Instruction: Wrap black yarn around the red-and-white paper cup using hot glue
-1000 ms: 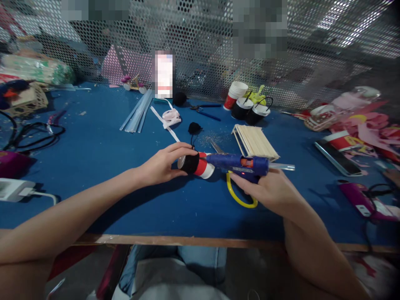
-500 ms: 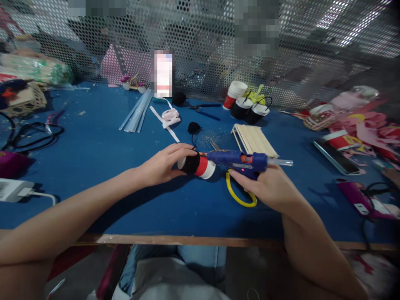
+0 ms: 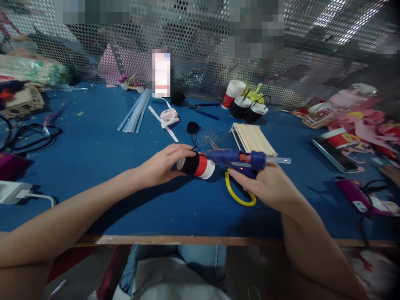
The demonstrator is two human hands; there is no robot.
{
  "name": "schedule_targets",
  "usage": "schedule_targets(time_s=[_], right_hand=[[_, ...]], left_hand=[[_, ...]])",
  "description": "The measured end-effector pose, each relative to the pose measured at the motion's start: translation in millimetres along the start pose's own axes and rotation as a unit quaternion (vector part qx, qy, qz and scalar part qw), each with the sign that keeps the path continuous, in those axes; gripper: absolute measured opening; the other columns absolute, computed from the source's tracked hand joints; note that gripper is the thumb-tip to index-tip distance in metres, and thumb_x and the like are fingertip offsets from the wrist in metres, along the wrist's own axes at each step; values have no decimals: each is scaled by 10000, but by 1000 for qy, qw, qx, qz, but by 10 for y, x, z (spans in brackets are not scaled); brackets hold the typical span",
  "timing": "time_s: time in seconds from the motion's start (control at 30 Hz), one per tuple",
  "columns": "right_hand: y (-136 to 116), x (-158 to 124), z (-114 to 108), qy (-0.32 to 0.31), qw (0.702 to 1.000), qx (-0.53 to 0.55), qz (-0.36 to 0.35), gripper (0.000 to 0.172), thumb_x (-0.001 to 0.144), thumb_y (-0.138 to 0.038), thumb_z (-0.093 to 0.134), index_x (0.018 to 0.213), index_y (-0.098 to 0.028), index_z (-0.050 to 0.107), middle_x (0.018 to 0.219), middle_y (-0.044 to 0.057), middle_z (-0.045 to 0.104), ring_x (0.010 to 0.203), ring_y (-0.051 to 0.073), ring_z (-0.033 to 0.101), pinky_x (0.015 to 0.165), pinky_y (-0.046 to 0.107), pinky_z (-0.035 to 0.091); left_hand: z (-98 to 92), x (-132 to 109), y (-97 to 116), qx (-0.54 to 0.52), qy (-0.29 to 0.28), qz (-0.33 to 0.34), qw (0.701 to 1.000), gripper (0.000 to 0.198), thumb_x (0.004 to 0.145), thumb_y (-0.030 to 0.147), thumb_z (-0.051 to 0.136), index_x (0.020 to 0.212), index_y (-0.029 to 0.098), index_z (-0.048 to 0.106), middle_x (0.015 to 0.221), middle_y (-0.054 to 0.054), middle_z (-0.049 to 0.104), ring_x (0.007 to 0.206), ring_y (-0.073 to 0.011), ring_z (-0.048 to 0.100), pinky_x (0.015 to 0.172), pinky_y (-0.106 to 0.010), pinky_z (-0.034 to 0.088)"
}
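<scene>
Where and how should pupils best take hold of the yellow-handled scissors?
Probably by pinching the near curve of the yellow loop, coming low from the near side of the table: the scissors lie with that loop toward the person and the blade pointing away, while the glue gun and right hand hide parts between.

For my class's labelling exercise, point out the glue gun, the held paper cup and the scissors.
Glue gun (image 3: 227,157): head view, on its blue barrel.
Held paper cup (image 3: 201,166): head view, on its red band.
Scissors (image 3: 246,203): head view, on the yellow handle.
</scene>
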State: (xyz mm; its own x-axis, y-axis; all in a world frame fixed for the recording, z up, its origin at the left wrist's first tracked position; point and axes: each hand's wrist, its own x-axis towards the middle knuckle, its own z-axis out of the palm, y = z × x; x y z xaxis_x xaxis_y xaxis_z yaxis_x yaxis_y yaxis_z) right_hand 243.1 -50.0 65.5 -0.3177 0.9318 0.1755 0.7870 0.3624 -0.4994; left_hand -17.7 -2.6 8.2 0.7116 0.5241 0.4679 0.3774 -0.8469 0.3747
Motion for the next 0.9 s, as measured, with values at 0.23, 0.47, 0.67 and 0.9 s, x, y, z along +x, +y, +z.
schedule_targets(time_s=[0.23, 0.47, 0.67, 0.9], right_hand=[[21, -54, -6, -8, 999, -52, -1, 254, 792, -404, 508, 682, -206, 622, 610, 53, 631, 651, 228, 606, 629, 354, 477], [1, 3, -7, 4, 999, -41, 0, 206, 793, -353, 516, 698, -202, 618, 658, 50, 647, 625, 204, 598, 599, 321, 472], [-3, 26, 15, 2, 999, -53, 1, 227, 793, -330, 529, 623, -199, 603, 539, 20, 590, 521, 160, 552, 495, 271, 424], [69, -42, 30, -3, 994, -91, -51, 304, 806, -365, 472, 601, -185, 605, 497, 24, 533, 470, 151, 489, 457, 281, 358]], left_hand=[[11, -7, -5, 1, 2, 0, 1000, 445, 802, 189, 614, 1202, 152, 422, 1247, -168, 509, 1177, -240, 489, 967, -404, 465], [-2, -5, 28, 17, -4, 2, 1000, 416, 817, 193, 595, 1197, 158, 430, 1245, -160, 506, 1164, -243, 495, 961, -404, 467], [-12, 5, 36, -1, -5, -5, 1000, 433, 810, 200, 606, 1202, 148, 428, 1246, -159, 510, 1182, -237, 485, 976, -390, 459], [4, -7, -8, -36, 8, -50, 998, 502, 760, 223, 667, 1203, 156, 440, 1220, -136, 531, 1172, -236, 493, 976, -384, 453]])
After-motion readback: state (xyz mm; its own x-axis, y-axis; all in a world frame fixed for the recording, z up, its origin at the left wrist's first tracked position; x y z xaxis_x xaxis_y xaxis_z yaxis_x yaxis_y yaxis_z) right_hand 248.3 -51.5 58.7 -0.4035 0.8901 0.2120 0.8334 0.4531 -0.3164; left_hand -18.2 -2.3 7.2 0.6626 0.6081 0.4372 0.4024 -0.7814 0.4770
